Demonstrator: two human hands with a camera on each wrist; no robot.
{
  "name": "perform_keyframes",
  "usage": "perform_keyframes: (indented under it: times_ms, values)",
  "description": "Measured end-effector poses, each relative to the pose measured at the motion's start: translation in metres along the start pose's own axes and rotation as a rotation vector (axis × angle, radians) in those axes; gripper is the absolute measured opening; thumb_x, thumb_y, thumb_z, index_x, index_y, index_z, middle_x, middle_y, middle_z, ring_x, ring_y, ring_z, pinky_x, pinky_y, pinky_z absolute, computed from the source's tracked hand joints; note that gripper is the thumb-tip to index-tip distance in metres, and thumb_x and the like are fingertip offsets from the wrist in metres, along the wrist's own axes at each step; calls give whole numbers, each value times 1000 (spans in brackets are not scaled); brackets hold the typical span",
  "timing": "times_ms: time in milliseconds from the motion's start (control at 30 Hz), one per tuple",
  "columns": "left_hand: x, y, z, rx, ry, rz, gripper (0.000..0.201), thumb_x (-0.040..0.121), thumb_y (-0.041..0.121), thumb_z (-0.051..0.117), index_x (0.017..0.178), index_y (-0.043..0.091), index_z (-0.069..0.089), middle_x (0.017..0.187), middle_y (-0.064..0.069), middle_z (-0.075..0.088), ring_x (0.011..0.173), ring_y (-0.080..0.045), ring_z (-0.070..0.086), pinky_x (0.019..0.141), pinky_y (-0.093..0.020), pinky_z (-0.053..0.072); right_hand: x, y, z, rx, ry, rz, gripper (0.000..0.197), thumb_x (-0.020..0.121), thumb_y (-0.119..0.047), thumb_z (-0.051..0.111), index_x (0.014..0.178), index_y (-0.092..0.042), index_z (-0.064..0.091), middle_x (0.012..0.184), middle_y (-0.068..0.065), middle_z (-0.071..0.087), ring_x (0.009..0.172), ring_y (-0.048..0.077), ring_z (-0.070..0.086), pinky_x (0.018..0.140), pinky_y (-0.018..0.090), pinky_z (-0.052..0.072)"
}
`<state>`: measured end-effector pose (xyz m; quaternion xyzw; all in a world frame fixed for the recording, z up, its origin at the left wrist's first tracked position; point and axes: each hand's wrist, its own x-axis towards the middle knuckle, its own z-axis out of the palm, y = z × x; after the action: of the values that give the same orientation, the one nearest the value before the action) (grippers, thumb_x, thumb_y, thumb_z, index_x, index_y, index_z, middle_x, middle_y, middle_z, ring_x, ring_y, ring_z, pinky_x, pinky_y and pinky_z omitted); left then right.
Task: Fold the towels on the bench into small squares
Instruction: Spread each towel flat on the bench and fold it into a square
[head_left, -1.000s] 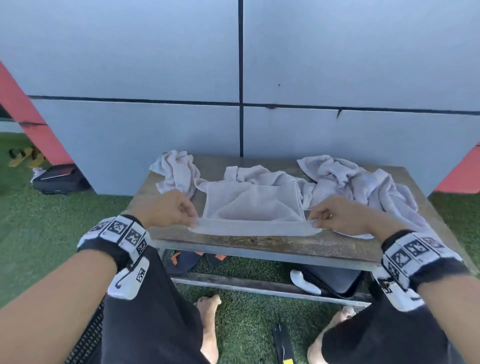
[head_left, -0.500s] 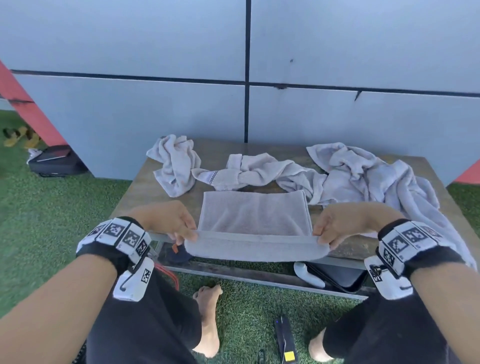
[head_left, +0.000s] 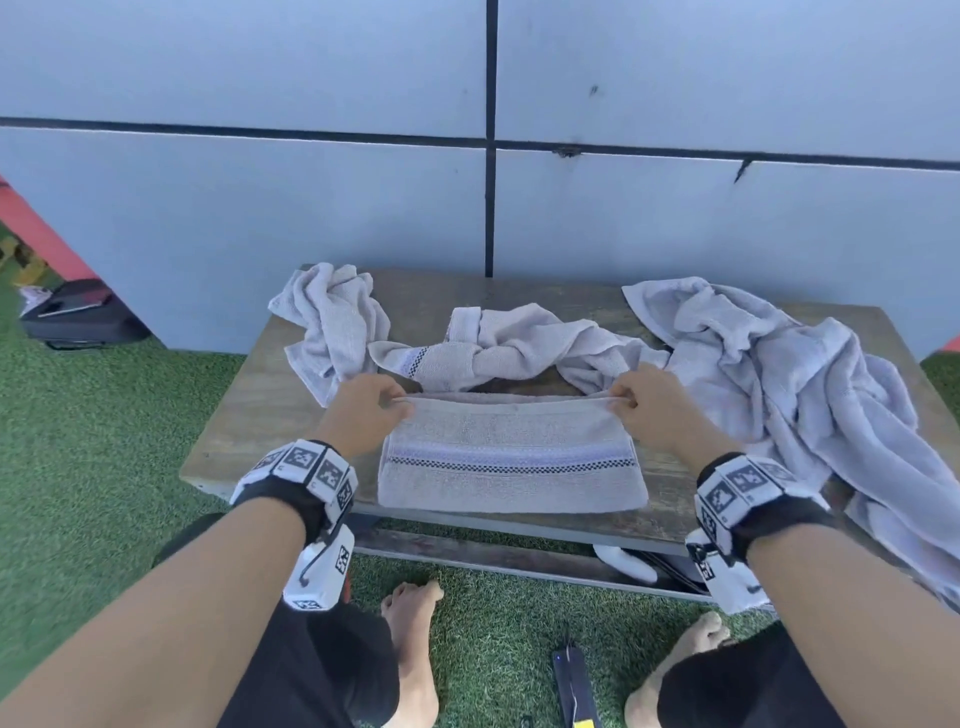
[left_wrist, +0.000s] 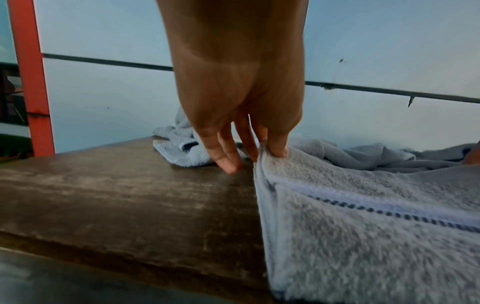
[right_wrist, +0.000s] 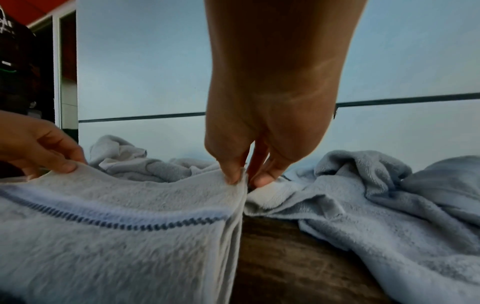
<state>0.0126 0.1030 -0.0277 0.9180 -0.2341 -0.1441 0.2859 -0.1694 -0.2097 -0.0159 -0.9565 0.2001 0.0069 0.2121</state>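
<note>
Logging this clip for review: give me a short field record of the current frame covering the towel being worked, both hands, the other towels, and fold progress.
towel in work: striped towel, folded into a flat band near the bench front edge
left hand: pinches the towel's far left corner
right hand: pinches the far right corner
other towels: crumpled towel back left, twisted towel behind centre, large heap at right, all unfolded
progress: a wide rectangle, not yet a small square
</note>
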Motion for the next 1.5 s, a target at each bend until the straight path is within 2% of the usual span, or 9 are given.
perform_keyframes:
  times_ms: [200, 367, 600, 733, 900, 1067, 1233, 1333, 1500]
  values:
    - [11, -8, 12, -7, 24, 8, 11, 92, 22, 68, 90, 11, 67, 83, -1, 68, 79, -17, 61, 64, -18, 40, 10, 8, 16, -20, 48, -38, 11, 92, -9, 59, 84, -13, 65, 87, -3, 48, 86, 26, 50, 77, 35, 42]
    - [15, -11, 6, -26, -31, -3, 11, 92, 21, 69, 83, 15, 65, 79, -1, 68, 73, -14, 59, 62, -18, 40, 8, 0, 10, 20, 44, -38, 42, 91, -6, 57, 62, -32, 40, 70, -12, 43, 70, 20, 44, 62, 32, 33]
    - [11, -8, -17, -28, -42, 41, 16, 89, 25, 73, 80, 12, 72, 77, -2, 71, 70, -15, 64, 67, -27, 48, 5, 1, -7, 2, 97, -20, 11, 90, -12, 60, 83, -13, 69, 81, -1, 60, 76, 20, 53, 68, 33, 39]
    - [2, -2, -32, -25, -42, 45, 17, 88, 27, 73, 81, 12, 74, 75, -3, 71, 63, -10, 60, 65, -27, 49, -3, -6, -19, 35, 101, -47, 8, 90, -13, 62, 82, -12, 64, 82, -2, 59, 79, 23, 55, 70, 36, 43]
    - [-16, 8, -53, -316, -138, -32, 21, 99, 24, 60, 101, 4, 67, 96, -9, 73, 88, -24, 71, 84, -40, 60, -24, -20, -41, 297, 82, -10, 12, 97, -20, 55, 87, -16, 57, 71, 3, 57, 63, 17, 49, 62, 33, 40]
    - [-43, 18, -67, -505, -165, 10, 22, 106, 28, 46, 92, 30, 62, 94, 10, 71, 93, -20, 71, 81, -44, 61, -45, -31, -56, 527, 53, 31, 10, 103, -25, 49, 102, -16, 55, 83, 18, 57, 75, 28, 57, 78, 57, 56]
    - [-65, 27, -77, -491, -165, 40, 19, 106, 33, 46, 93, 29, 60, 95, 1, 70, 92, -27, 72, 79, -49, 61, -72, -42, -72, 568, 62, 32, 6, 105, -19, 46, 105, -16, 52, 89, 14, 55, 69, 27, 65, 57, 33, 60]
    - [-81, 33, -79, -484, -306, 19, 18, 107, 27, 44, 103, 28, 62, 97, 6, 76, 91, -24, 74, 72, -43, 62, -91, -39, -78, 571, -82, 76, 8, 105, -19, 47, 99, -18, 53, 94, 11, 60, 76, 29, 72, 64, 41, 62]
    - [-102, 20, -69, -396, -638, -157, 28, 107, 26, 44, 119, 3, 54, 105, -20, 75, 93, -39, 74, 84, -53, 60, -120, -32, -71, 499, -521, 228, 14, 105, -20, 47, 111, -11, 56, 111, 15, 71, 83, 33, 76, 82, 48, 60]
